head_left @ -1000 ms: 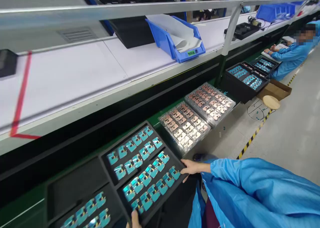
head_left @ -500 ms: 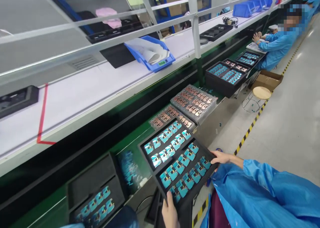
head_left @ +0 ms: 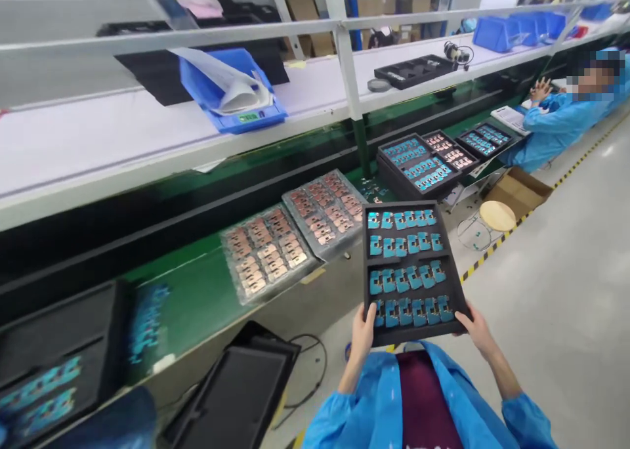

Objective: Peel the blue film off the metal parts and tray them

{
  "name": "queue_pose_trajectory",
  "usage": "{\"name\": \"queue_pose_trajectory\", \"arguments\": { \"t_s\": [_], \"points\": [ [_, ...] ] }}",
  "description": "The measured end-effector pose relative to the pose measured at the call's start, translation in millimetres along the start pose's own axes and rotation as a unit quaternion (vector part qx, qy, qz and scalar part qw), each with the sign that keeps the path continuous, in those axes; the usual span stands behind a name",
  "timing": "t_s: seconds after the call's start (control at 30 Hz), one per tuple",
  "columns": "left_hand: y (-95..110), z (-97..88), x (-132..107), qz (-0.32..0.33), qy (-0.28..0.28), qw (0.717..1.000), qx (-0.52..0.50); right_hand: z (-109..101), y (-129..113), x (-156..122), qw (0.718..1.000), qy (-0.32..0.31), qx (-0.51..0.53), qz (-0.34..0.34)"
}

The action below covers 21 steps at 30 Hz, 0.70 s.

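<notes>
A black tray [head_left: 408,260] with several rows of small blue-green pieces sits in front of my body, held up off the bench. My left hand [head_left: 363,329] grips its near left corner, thumb on top. At the near right corner my right hand [head_left: 476,331] has hold of the rim, its fingers mostly hidden beneath. Left of the tray, a clear plastic tray [head_left: 275,288] of copper-coloured pieces lies on the green bench. Beside it is a stack of similar trays [head_left: 322,249]. Beyond my tray stands a stack of black trays [head_left: 413,186] filled with blue-green pieces.
At lower left a black tray [head_left: 54,327] is partly filled, with loose blue pieces [head_left: 147,321] beside it. Black trays [head_left: 236,390] lean below the bench. A stool [head_left: 497,216] and cardboard box [head_left: 519,190] stand right of the bench. A co-worker in blue [head_left: 566,117] sits farther along.
The tray has swung to the right, away from the clear trays, and turned squarer to my body. Both hands keep hold of it. The view has turned right too.
</notes>
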<state>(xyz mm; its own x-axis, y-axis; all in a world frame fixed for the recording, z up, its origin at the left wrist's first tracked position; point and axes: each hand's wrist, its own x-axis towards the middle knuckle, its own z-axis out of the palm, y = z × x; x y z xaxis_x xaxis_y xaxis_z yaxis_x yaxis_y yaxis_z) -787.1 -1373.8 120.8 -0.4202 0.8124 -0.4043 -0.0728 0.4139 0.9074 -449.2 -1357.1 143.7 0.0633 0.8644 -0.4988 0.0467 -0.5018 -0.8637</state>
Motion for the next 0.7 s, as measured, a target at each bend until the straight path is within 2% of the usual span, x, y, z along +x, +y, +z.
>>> {"name": "queue_pose_trajectory", "arguments": {
  "t_s": [0.07,0.13,0.2,0.3,0.4,0.5,0.6,0.7],
  "points": [
    [13,54.8,4,-0.006,-0.029,0.999,-0.031,-40,-13,16,0.999,0.047,-0.004,-0.023],
    [25,100.6,13,-0.005,-0.032,0.999,-0.043,-71,-28,38,0.996,0.080,-0.008,-0.042],
    [37,139.7,30,0.005,-0.022,0.999,-0.043,-94,-44,69,0.993,0.100,-0.018,-0.063],
    [56,191.0,71,0.036,-0.009,0.998,-0.044,-116,-77,138,0.987,0.112,-0.043,-0.106],
    [79,236.5,131,0.074,0.012,0.996,-0.053,-123,-120,224,0.980,0.106,-0.064,-0.154],
    [109,275.3,198,0.119,0.045,0.991,-0.048,-119,-172,315,0.976,0.089,-0.082,-0.179],
    [142,306.6,262,0.151,0.079,0.985,-0.027,-110,-227,400,0.974,0.061,-0.110,-0.189],
    [171,331.6,318,0.158,0.115,0.981,0.004,-99,-276,474,0.960,0.024,-0.150,-0.236]
  ]
}}
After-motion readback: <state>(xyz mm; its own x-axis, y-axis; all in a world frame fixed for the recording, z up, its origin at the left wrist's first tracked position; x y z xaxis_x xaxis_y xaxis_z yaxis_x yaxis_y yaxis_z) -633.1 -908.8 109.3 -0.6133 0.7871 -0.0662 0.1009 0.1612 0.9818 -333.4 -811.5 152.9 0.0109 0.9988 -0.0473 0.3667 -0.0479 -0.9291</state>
